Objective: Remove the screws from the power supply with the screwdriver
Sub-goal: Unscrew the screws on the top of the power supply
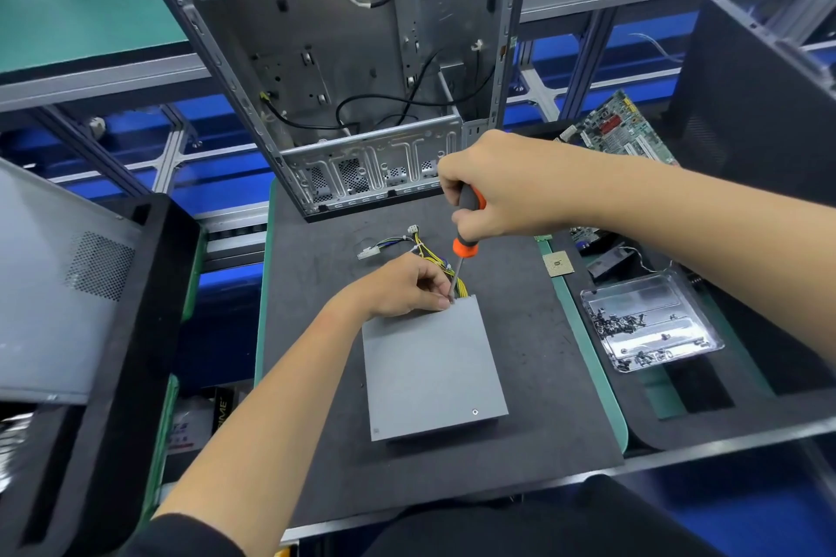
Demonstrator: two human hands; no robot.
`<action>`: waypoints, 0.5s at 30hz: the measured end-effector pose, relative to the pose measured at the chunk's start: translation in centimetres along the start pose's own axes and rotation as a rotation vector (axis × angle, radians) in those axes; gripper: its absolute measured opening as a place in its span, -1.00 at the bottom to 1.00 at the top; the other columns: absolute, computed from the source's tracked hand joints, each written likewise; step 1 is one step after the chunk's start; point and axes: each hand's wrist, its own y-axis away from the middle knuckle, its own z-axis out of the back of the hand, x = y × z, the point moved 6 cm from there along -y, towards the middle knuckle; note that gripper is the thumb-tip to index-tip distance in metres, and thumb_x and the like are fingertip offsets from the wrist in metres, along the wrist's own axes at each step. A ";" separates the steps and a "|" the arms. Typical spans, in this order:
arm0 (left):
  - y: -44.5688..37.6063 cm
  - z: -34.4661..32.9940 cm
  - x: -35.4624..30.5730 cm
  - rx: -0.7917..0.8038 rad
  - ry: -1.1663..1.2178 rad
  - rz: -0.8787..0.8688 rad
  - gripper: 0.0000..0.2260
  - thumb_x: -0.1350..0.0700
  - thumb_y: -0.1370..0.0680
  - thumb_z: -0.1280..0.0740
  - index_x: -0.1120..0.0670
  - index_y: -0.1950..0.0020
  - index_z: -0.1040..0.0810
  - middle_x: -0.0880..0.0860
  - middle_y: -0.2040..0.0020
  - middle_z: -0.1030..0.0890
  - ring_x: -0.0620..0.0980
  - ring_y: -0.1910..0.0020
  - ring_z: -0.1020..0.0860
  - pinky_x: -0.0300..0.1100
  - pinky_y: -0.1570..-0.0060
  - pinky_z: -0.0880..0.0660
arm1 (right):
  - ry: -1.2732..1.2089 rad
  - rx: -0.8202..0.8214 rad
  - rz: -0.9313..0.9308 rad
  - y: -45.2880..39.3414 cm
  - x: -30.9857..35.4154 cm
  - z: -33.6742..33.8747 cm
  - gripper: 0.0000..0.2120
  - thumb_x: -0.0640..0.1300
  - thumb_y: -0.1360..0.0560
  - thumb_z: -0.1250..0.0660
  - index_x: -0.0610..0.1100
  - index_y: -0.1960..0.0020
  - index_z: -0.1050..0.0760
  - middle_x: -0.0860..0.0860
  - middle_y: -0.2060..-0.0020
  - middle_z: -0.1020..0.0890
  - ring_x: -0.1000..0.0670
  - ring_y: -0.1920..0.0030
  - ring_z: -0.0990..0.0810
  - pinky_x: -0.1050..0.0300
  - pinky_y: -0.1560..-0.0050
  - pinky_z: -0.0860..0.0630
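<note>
A flat grey power supply (432, 369) lies on the dark mat (534, 380), its yellow and black cable bundle (418, 249) trailing off its far end. My right hand (502, 183) grips the orange-and-grey handle of a screwdriver (466, 235), held nearly upright. Its tip meets the far left corner of the power supply. My left hand (405, 285) rests at that same corner, fingers curled and pinching around the shaft tip; any screw there is hidden. One screw (475, 412) shows near the supply's front right corner.
An open, gutted computer case (344, 59) stands just behind the mat. A clear plastic tray (651, 321) with several loose screws sits at the right, near a small chip (558, 263) and a green circuit board (617, 127). Case panels lean at left (59, 285) and right (751, 95).
</note>
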 end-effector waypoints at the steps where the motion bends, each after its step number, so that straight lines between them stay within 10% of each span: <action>1: 0.0 0.0 0.0 -0.002 -0.004 -0.001 -0.92 0.29 -0.48 -0.43 0.13 0.17 -0.58 -0.09 0.36 -0.51 -0.28 0.42 -0.41 -0.47 0.33 -0.34 | -0.001 0.001 -0.001 0.0 0.0 0.0 -0.85 -0.05 -0.40 -0.37 -0.10 0.15 -0.44 0.11 0.37 -0.52 0.09 0.35 -0.45 0.17 0.45 -0.23; 15: 0.3 -0.1 0.2 -0.090 0.000 -0.090 -0.91 0.28 -0.50 -0.40 0.12 0.17 -0.61 -0.04 0.23 -0.60 -0.30 0.32 -0.47 -0.45 0.21 -0.38 | 0.018 -0.009 -0.008 0.2 0.0 -0.3 -0.85 -0.05 -0.38 -0.38 -0.08 0.17 -0.44 0.11 0.40 -0.48 0.15 0.35 -0.41 0.17 0.46 -0.21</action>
